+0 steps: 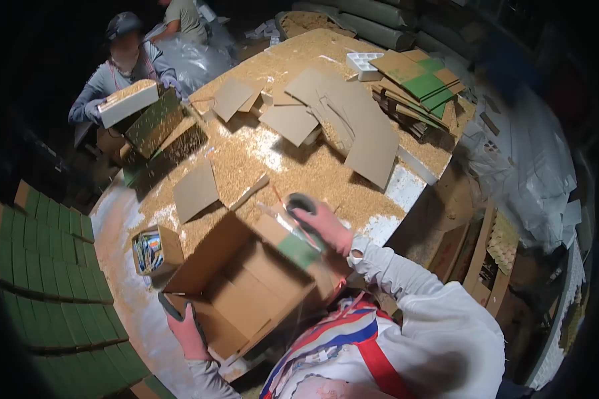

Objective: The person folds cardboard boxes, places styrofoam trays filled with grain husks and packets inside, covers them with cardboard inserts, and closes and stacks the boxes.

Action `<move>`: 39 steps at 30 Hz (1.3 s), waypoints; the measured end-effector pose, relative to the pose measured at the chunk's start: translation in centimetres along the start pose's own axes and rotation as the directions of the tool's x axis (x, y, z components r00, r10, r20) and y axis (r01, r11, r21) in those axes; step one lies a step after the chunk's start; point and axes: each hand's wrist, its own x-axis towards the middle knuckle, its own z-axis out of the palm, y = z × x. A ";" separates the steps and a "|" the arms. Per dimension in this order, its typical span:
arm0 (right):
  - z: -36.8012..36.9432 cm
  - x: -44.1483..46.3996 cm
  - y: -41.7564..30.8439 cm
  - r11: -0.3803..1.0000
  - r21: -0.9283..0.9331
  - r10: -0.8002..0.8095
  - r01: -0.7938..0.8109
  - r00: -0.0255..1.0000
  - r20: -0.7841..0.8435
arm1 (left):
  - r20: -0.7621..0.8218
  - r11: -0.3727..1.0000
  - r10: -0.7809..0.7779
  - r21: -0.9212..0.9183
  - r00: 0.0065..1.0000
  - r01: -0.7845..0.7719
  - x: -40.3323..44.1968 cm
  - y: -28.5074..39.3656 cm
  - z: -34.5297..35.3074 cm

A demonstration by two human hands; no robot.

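Observation:
An open cardboard box (249,289) with a green band on its outside sits tilted close in front of my body, with nothing in it. My left hand (188,331), in a pink glove with dark fingers, grips the box's near left edge. Over the far right side of the box is my right hand (323,223), gloved alike. Its fingers curl closed around something grey and rounded, blurred and partly hidden. From there a clear shiny strip, like packing tape, runs down by the green band (298,251).
Loose grain-like material covers the table (406,189), with cardboard sheets (373,146) on it. A small box of packets (156,251) stands left of the open box. Green cartons (53,266) are stacked at left. Across the table, a co-worker (126,73) tips a white tray (130,103).

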 end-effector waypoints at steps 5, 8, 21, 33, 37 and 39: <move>-23.4 4.1 18.2 0.971 0.118 0.213 -0.209 0.524 -0.824 | -0.164 0.935 -0.351 -0.106 0.922 0.337 -0.1 0.6 -0.6; -29.7 5.9 23.3 0.676 0.713 0.448 0.188 0.663 -0.599 | -0.145 0.914 -0.384 -0.200 0.912 0.353 -0.2 2.0 -0.3; -25.4 23.5 12.7 0.993 0.099 0.113 -0.059 0.689 -0.716 | -0.062 0.917 -0.361 -0.205 0.931 0.342 -0.7 2.0 -0.6; -27.8 13.6 20.2 0.522 -0.048 0.347 -0.852 0.263 -0.901 | 0.012 0.944 -0.292 -0.154 0.956 0.290 -0.5 1.4 -0.1; -25.1 15.6 19.1 0.736 0.136 0.377 -0.663 0.236 -0.896 | -0.252 0.993 -0.117 -0.040 0.961 0.110 -1.1 -0.6 -0.4; -25.9 15.8 21.9 0.907 0.102 0.234 -0.409 0.289 -0.928 | -0.174 0.975 -0.200 -0.136 0.964 0.177 -0.7 2.3 1.1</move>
